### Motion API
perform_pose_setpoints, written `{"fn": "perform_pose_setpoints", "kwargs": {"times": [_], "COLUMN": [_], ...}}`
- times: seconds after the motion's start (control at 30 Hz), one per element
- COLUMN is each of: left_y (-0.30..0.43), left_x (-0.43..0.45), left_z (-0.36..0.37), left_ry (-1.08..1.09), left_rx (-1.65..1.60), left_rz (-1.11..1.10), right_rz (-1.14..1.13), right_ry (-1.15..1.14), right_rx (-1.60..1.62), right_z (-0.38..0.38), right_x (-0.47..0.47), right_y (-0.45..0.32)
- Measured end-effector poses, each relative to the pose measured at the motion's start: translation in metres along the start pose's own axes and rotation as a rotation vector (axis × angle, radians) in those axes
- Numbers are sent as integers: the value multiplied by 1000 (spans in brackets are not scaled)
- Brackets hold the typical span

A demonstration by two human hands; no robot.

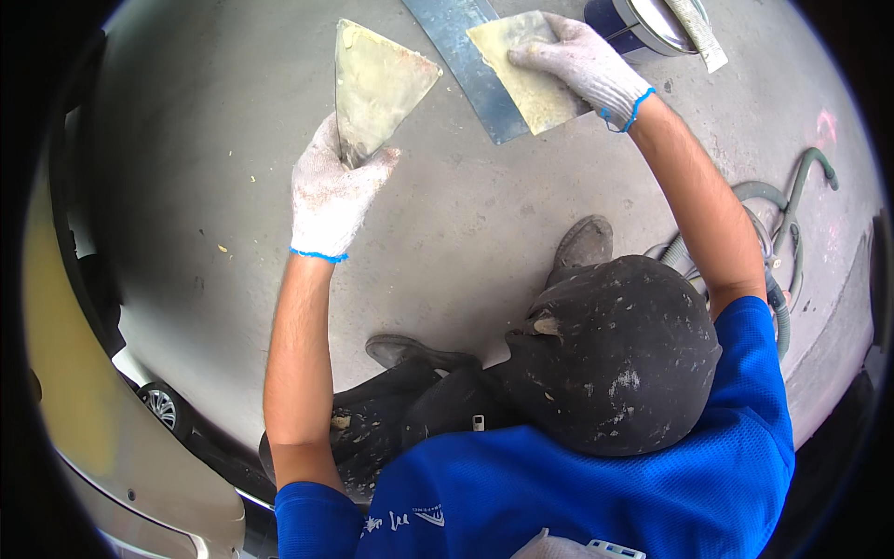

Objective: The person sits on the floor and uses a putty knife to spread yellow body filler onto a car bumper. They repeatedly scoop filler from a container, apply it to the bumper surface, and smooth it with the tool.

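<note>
My left hand (342,185), in a white knit glove with a blue cuff edge, grips the narrow end of a putty spreader (380,77). That triangular blade is coated with pale yellow filler and has its wide edge raised. In my right hand (587,63), gloved alike, is a flat, roughly rectangular spreader (513,77), its face smeared with yellowish filler. Behind it, a long dark blue-grey flat board or sheet (475,70) lies angled across the top centre. The two spreaders are apart.
A dark blue tin (618,35) with a pale, stained strip-like item on it stands at upper right. Grey hoses (789,230) coil on the concrete floor (447,209) at right. A car body panel (77,349) with a yellowish patch stands at left; a wheel (160,407) shows beyond it.
</note>
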State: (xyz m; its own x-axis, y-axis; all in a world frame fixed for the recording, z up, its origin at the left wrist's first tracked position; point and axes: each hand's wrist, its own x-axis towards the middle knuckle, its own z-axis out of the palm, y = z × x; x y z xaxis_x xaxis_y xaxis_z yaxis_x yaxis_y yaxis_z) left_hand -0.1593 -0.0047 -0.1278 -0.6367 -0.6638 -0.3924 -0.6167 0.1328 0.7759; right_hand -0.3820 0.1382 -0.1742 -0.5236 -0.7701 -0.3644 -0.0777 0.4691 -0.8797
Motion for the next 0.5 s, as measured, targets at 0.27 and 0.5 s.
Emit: {"fn": "perform_pose_setpoints", "kwargs": {"times": [0.27, 0.5], "left_y": [-4, 12], "left_x": [4, -16], "left_z": [11, 26], "left_ry": [-94, -217], "left_rx": [-331, -414], "left_rz": [-167, -219], "right_rz": [-84, -155], "right_ry": [63, 170], "right_rx": [787, 702], "right_z": [35, 61], "right_x": [5, 0], "right_y": [-36, -28]}}
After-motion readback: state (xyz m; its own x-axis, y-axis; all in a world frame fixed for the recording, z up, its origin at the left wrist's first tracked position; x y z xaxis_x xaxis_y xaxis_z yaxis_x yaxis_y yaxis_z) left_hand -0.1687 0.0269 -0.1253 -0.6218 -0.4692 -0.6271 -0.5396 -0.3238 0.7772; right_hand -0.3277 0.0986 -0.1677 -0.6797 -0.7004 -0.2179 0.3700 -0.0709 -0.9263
